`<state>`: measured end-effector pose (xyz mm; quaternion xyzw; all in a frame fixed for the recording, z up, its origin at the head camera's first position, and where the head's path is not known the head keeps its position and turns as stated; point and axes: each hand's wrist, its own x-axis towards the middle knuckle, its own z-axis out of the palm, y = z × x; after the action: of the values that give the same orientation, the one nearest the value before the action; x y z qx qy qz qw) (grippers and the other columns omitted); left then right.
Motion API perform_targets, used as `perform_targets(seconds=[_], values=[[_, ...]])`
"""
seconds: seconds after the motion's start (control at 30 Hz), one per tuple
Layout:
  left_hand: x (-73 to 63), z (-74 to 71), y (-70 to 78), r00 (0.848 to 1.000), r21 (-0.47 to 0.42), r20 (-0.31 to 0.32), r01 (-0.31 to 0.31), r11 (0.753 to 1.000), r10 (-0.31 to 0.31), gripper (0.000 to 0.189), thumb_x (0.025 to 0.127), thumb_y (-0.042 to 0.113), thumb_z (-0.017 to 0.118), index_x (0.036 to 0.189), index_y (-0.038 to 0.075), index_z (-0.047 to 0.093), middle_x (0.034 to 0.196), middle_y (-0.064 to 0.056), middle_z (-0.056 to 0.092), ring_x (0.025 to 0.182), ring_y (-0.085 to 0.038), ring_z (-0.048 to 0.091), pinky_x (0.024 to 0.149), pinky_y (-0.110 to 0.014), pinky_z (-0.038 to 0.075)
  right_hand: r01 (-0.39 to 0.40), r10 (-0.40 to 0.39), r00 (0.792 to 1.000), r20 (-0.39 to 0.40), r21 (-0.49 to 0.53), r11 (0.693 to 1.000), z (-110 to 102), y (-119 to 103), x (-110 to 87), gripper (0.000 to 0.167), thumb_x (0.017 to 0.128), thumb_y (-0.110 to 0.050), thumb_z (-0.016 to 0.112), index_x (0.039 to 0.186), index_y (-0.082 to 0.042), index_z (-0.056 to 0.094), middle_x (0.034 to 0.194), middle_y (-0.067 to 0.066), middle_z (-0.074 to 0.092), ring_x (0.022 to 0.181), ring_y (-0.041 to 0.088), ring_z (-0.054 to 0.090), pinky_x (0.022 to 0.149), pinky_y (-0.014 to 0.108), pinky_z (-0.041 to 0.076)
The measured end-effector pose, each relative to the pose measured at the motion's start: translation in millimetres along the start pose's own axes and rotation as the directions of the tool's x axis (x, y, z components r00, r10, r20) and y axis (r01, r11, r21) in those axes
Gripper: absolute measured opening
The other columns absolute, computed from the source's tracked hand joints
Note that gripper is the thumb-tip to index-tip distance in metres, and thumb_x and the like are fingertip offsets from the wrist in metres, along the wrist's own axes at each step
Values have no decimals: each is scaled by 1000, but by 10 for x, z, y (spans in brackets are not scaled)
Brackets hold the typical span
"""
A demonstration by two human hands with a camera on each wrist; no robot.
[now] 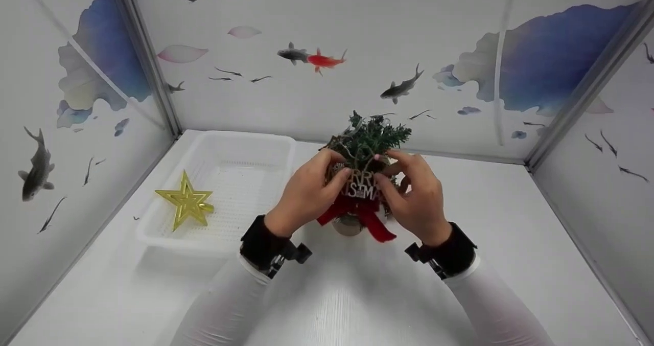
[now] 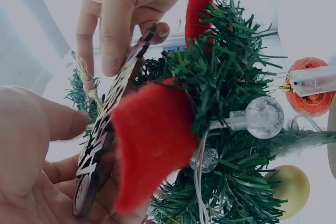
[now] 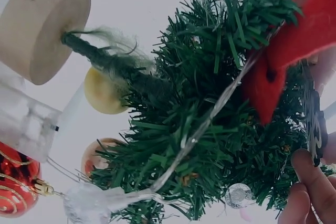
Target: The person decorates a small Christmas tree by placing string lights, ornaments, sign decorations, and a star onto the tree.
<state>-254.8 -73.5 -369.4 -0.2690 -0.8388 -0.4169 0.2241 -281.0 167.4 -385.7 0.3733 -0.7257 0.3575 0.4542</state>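
Note:
A small Christmas tree [image 1: 380, 134] stands on a round wooden base [image 3: 55, 30]. On its front is a flat "Merry Christmas" sign [image 1: 364, 186] with a red felt bow [image 1: 375, 223] below it. My left hand [image 1: 309, 190] pinches the sign's left side, thumb in front and fingers behind. At the other side, my right hand [image 1: 421, 200] holds the sign between thumb and fingers. The left wrist view shows twine [image 2: 90, 90] at its edge. Clear bulb lights [image 2: 264, 118], a red ball [image 2: 310, 87] and a yellow ball [image 2: 291, 190] are around the branches.
A white plastic basket [image 1: 255, 182] is on the table, left of the tree. Over its left part lies a gold star [image 1: 186, 201]. Printed panels [image 1: 327, 100] enclose the back and both sides. A clear plastic case [image 3: 29, 121] is near the tree's base.

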Motion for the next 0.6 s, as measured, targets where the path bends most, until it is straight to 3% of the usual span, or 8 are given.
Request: perform_targets(seconds=[0.13, 0.3, 0.47, 0.6], values=[[-10, 5, -16, 1000, 12, -11, -21, 1000, 21, 21, 112, 17, 69, 127, 3, 65, 93, -5, 59, 77, -19, 52, 71, -35, 43, 8, -8, 1000, -5, -15, 1000, 9, -16, -5, 33, 95, 0, 83, 127, -3, 76, 92, 9, 75, 78, 23, 58, 58, 30, 48], [-5, 7, -10, 999, 4, -15, -49, 999, 49, 22, 112, 16, 69, 128, 2, 65, 93, -7, 61, 76, -19, 52, 71, -35, 43, 103, -108, 993, -44, -102, 989, 18, -25, 24, 38, 95, -1, 83, 132, -6, 78, 100, 11, 77, 82, 27, 64, 54, 36, 48], [5, 18, -1, 997, 14, -23, -71, 997, 72, 22, 112, 17, 70, 127, 2, 64, 93, -7, 61, 75, -19, 51, 69, -35, 42, 209, -224, 973, -65, -178, 962, 15, -34, 66, 33, 99, -7, 82, 132, -10, 82, 102, 15, 72, 82, 31, 63, 57, 41, 48], [5, 26, -3, 997, 17, -20, -77, 997, 77, 22, 112, 17, 70, 127, 2, 65, 91, -7, 60, 74, -19, 51, 68, -34, 42, 240, -254, 965, -59, -181, 954, 18, -42, 107, 31, 101, -12, 83, 132, -11, 83, 100, 15, 69, 80, 30, 61, 58, 41, 48]])
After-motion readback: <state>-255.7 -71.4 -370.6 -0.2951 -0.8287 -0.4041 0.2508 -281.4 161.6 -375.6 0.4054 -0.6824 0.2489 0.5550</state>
